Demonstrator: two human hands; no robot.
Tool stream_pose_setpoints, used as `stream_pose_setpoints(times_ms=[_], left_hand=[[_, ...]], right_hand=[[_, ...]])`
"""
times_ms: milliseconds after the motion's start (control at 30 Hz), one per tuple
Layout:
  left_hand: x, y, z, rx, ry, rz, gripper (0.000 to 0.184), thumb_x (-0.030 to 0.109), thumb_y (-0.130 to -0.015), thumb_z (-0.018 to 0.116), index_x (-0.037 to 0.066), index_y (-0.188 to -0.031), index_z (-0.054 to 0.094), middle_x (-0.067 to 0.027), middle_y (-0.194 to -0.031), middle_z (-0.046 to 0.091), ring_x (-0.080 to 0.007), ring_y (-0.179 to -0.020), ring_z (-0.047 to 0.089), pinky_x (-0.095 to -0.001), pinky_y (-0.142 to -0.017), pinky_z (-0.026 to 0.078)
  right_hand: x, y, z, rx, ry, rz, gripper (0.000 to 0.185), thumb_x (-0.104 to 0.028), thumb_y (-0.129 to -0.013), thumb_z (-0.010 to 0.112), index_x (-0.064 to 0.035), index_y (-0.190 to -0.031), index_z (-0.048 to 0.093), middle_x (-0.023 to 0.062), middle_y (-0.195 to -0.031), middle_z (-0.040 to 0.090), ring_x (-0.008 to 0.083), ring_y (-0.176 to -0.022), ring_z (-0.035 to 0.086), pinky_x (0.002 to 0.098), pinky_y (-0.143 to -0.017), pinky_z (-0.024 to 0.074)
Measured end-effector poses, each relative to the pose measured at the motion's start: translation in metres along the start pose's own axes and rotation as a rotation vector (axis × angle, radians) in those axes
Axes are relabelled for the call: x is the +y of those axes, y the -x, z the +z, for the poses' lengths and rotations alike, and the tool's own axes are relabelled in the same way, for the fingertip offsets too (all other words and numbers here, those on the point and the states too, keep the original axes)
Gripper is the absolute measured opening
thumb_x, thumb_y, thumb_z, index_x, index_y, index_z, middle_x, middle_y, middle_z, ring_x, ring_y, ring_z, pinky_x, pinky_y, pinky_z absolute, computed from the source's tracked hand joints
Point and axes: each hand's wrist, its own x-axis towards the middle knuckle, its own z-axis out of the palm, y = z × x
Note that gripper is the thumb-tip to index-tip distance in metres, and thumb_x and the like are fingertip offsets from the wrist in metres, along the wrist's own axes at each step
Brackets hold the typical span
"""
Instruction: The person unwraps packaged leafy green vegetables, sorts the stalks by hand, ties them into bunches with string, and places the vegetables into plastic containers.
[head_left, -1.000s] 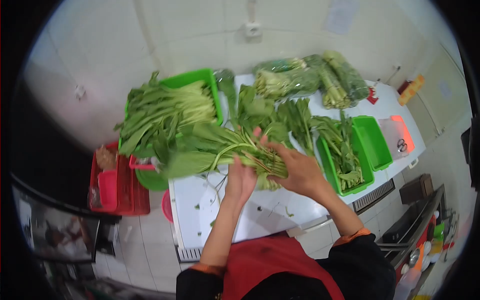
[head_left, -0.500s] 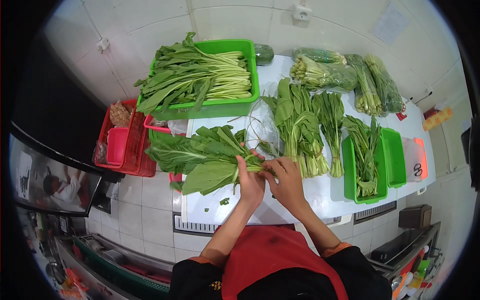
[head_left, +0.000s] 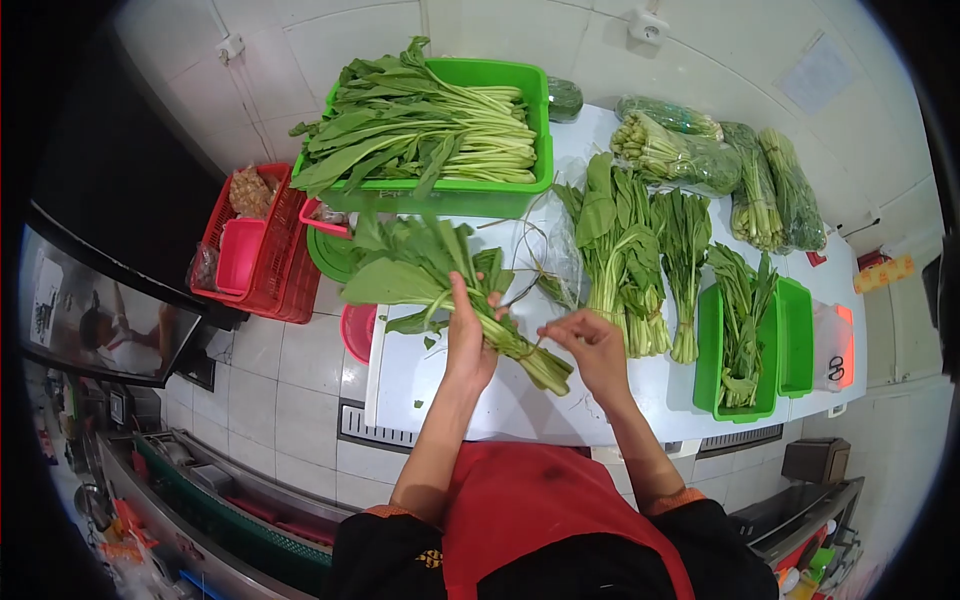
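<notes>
My left hand (head_left: 469, 335) is closed around a bunch of leafy greens (head_left: 405, 275) above the near part of the white table. Its broad leaves fan toward the upper left, and the cut stems point down to the right. A thin brownish tie (head_left: 531, 352) crosses the stems near their ends. Just beside it, my right hand (head_left: 592, 350) pinches what looks like the end of this tie; the fingers partly hide it. More loose green bunches (head_left: 620, 255) lie beyond my right hand, close to a clear plastic bag (head_left: 562, 245).
A large green crate (head_left: 540, 150) heaped with greens stands at the back left. Bagged vegetable bundles (head_left: 690, 160) lie at the back right. Two small green trays (head_left: 708, 350) sit on the right, one holding greens. Red baskets (head_left: 285, 265) stand left of the table (head_left: 500, 420).
The bunch has tilted, its stem ends now swinging down to the right and showing. My right hand has drawn away from my left, still pinching. The camera view has shifted slightly.
</notes>
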Motion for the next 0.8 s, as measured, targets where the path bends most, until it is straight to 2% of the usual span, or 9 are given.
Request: stream_pose_setpoints(times_ms=[133,200,267,333,367,500,567,700,800], left_hand=[[-0.013,0.002,0.004,0.08,-0.242,0.023,0.049,0.056,-0.101,0.048,0.01,-0.118,0.051,-0.0024,-0.087,0.05,-0.0108,-0.074,0.047,-0.0266,-0.066,0.042],[-0.012,-0.01,-0.002,0.156,-0.289,0.175,0.05,0.055,-0.1,0.05,0.009,-0.119,0.051,-0.0016,-0.087,0.049,-0.0114,-0.074,0.047,-0.026,-0.065,0.041],[0.002,-0.007,-0.002,0.16,-0.267,0.198,0.05,0.053,-0.101,0.051,0.008,-0.12,0.05,-0.002,-0.09,0.05,-0.0114,-0.075,0.046,-0.0257,-0.066,0.041],[0.008,-0.006,0.0,0.244,-0.241,0.203,0.049,0.052,-0.101,0.051,0.007,-0.12,0.051,-0.0028,-0.094,0.049,-0.0111,-0.076,0.046,-0.0258,-0.066,0.041],[0.009,-0.004,0.002,0.246,-0.24,0.198,0.047,0.051,-0.102,0.051,0.007,-0.12,0.051,-0.003,-0.096,0.049,-0.0111,-0.079,0.045,-0.0261,-0.07,0.041],[-0.002,-0.003,0.004,0.22,-0.25,0.306,0.047,0.049,-0.102,0.05,0.007,-0.121,0.05,-0.0023,-0.095,0.048,-0.0109,-0.082,0.045,-0.0263,-0.073,0.04],[-0.002,0.0,0.006,0.223,-0.205,0.365,0.046,0.048,-0.103,0.05,0.006,-0.121,0.05,-0.0018,-0.095,0.048,-0.0103,-0.084,0.044,-0.026,-0.075,0.039],[0.002,0.0,0.002,0.173,-0.17,0.38,0.045,0.047,-0.103,0.049,0.006,-0.12,0.051,-0.0013,-0.095,0.049,-0.0099,-0.083,0.044,-0.0263,-0.073,0.039],[0.006,0.005,0.004,0.162,-0.218,0.281,0.041,0.045,-0.104,0.05,0.006,-0.118,0.052,-0.0008,-0.095,0.049,-0.0095,-0.082,0.044,-0.0267,-0.072,0.039]], right_hand=[[-0.021,0.012,0.015,-0.085,0.199,-0.142,0.004,-0.004,-0.087,0.072,-0.0015,-0.089,0.074,0.0064,-0.094,0.075,0.0123,-0.089,0.061,0.0315,-0.088,0.0476],[-0.027,0.023,0.017,-0.41,0.513,-0.418,0.003,-0.002,-0.085,0.073,-0.0037,-0.086,0.075,0.0055,-0.1,0.073,0.013,-0.097,0.057,0.0332,-0.094,0.0432],[-0.015,0.025,0.005,-0.43,0.563,-0.421,0.007,-0.009,-0.091,0.068,-0.0058,-0.093,0.074,0.0044,-0.104,0.069,0.0136,-0.101,0.053,0.0338,-0.098,0.0389],[-0.003,0.023,-0.002,-0.198,0.41,-0.087,0.018,-0.018,-0.098,0.06,-0.0045,-0.102,0.071,0.0034,-0.105,0.066,0.0133,-0.097,0.053,0.0326,-0.096,0.0405],[-0.001,0.02,-0.001,-0.248,0.216,-0.022,0.027,-0.024,-0.102,0.051,-0.0028,-0.105,0.068,0.0039,-0.099,0.066,0.0125,-0.095,0.056,0.0311,-0.093,0.044],[-0.016,0.025,0.012,-0.359,0.071,0.099,0.019,-0.017,-0.099,0.058,-0.0008,-0.104,0.065,0.0033,-0.095,0.067,0.0116,-0.088,0.061,0.0287,-0.084,0.0487],[-0.014,0.026,0.012,-0.383,0.242,0.22,0.015,-0.01,-0.093,0.066,0.0,-0.105,0.064,0.0041,-0.091,0.068,0.0124,-0.082,0.066,0.0281,-0.079,0.0514],[-0.009,0.02,0.0,-0.284,0.088,0.247,0.021,-0.005,-0.087,0.073,0.0012,-0.106,0.065,0.0051,-0.091,0.07,0.0128,-0.08,0.067,0.0275,-0.078,0.0523],[-0.03,0.01,-0.003,-0.084,0.528,0.107,0.02,-0.006,-0.087,0.074,0.0018,-0.104,0.068,0.0064,-0.09,0.07,0.0133,-0.082,0.068,0.0274,-0.079,0.0535]])
